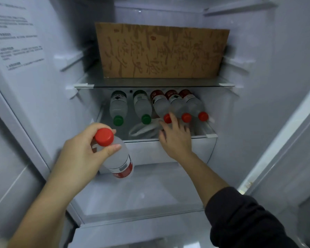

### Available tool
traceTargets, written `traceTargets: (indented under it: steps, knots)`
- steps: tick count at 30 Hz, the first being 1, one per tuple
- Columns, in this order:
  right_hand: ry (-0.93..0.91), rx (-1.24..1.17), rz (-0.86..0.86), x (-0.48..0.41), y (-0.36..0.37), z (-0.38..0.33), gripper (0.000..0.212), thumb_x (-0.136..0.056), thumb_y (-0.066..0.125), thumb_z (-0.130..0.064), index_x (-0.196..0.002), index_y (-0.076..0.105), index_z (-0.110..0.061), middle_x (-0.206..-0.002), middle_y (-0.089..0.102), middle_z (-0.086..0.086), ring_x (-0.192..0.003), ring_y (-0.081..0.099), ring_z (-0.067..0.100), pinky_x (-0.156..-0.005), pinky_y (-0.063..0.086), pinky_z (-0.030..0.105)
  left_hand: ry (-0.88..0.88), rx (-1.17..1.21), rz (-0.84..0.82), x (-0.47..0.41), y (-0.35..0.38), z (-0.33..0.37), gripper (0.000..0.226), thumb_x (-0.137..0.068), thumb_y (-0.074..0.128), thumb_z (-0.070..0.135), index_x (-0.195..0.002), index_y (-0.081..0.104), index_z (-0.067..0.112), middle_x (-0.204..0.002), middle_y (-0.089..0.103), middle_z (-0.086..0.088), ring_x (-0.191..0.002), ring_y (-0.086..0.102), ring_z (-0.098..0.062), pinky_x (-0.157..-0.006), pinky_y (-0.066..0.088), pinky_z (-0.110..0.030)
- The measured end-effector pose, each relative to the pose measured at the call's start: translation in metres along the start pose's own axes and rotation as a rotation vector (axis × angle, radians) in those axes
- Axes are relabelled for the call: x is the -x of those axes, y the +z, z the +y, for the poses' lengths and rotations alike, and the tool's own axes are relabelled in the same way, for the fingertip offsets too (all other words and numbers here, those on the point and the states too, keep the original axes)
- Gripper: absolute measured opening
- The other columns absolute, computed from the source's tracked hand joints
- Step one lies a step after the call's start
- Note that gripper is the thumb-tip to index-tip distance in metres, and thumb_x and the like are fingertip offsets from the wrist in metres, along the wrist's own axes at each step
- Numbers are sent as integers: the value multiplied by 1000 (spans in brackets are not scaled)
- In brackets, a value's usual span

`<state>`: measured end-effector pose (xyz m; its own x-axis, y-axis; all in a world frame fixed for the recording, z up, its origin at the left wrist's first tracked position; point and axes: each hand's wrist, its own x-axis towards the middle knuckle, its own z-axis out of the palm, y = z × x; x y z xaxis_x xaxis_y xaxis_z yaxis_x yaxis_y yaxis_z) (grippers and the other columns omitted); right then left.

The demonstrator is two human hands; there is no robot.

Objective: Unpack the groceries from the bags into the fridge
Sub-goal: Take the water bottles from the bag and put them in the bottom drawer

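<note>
Five bottles lie on the fridge shelf

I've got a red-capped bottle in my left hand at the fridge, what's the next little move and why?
Probably lay the bottle in your left hand flat on the middle shelf, cap outward. Five bottles already lie that way: two green-capped, three red-capped. Your right hand is open at the white bag in front, so shifting that first likely makes room.

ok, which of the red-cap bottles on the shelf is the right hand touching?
The leftmost red-cap bottle of the three lying there, next to the green-cap pair. The right hand's fingers reach its cap; the other two red caps sit clear of the hand, further right.
</note>
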<state>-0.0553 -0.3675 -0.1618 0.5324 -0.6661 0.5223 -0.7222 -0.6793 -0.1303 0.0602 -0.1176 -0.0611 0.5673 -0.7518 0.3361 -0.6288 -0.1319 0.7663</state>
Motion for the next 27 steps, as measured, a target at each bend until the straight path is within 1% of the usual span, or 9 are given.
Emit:
traceTargets:
  steps: [3,5,7,12,16,20,22,25,27]
  knots:
    - [6,-14,-4,-1,-1,-1,55,-89,28,-43,-130,60,-24,-154,35,9,-111,57,39,-93,42,50,103,98,70,4,-12,25,29,-65,69,46,-93,59,45,-105,67,30,-101,65,-6,-91,50,-34]
    - [3,-4,-2,-1,-1,-1,53,-90,30,-43,-129,61,-24,-154,36,9,-109,58,38,-93,43,50,163,143,87,5,-15,35,30,-66,70,45,-94,60,43,-108,68,28,-104,65,-10,-93,51,-42]
    - [-1,-4,-22,-1,-2,0,49,-92,35,-41,-131,59,-24,-156,32,8,-112,56,38,-95,41,51,213,163,98,7,-16,42,30,-67,71,41,-95,60,42,-109,68,25,-106,64,-11,-95,51,-44]
    - [-24,-9,-33,1,-3,2,48,-93,36,-39,-133,58,-24,-157,29,8,-117,53,37,-97,38,51,344,156,191,10,-21,48,33,-73,72,33,-98,57,48,-115,67,21,-112,62,-6,-98,49,-32]
    - [-30,-11,-5,2,-2,2,44,-94,39,-38,-130,61,-23,-156,33,9,-110,57,37,-93,41,50,406,17,202,7,-23,40,33,-77,72,31,-103,55,42,-120,62,26,-116,58,1,-102,43,-19]
    - [-15,2,-23,2,-3,1,56,-90,24,-43,-129,61,-25,-157,30,7,-109,58,35,-94,40,49,413,-111,181,-3,-17,16,37,-77,70,34,-109,53,39,-125,61,18,-121,55,-4,-103,34,-8]
    - [-16,1,-39,1,-4,0,58,-90,22,-44,-130,59,-26,-158,28,6,-111,57,35,-95,39,49,431,-136,171,-8,-9,-1,33,-78,68,31,-109,55,33,-129,60,12,-126,53,-8,-105,31,-7]
    - [-31,3,-28,1,-2,2,45,-96,36,-39,-132,58,-26,-158,27,7,-113,56,35,-95,39,48,452,-112,175,-16,5,-21,31,-80,68,22,-109,60,15,-132,59,7,-132,48,-11,-106,31,-8]
    - [-33,7,-15,1,0,4,42,-96,39,-38,-131,58,-26,-158,28,7,-112,56,35,-94,40,48,465,-137,178,-24,14,-33,29,-81,71,14,-108,59,12,-135,58,5,-136,44,-11,-109,33,-15]
